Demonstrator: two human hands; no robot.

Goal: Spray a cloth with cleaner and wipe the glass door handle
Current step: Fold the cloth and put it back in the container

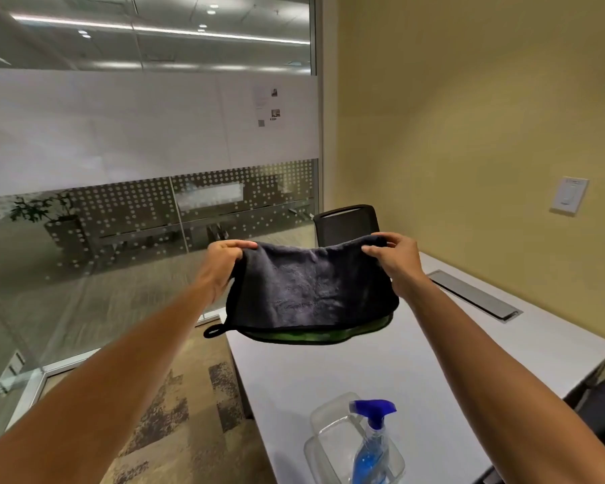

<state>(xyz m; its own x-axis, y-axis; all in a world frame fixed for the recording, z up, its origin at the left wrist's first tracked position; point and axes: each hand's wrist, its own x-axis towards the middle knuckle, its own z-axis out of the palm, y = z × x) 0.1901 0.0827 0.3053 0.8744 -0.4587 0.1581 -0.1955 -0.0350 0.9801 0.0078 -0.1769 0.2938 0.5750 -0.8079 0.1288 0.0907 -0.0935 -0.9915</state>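
Soft ceiling light, glass glare, wide-angle edge bending, mild blur

Dark grey cloth (311, 291) with green underside and black hanging loop is held spread at frame centre, pinched at both top corners. Spray bottle (372, 445), blue trigger, blue liquid, stands upright in clear container, bottom centre-right.
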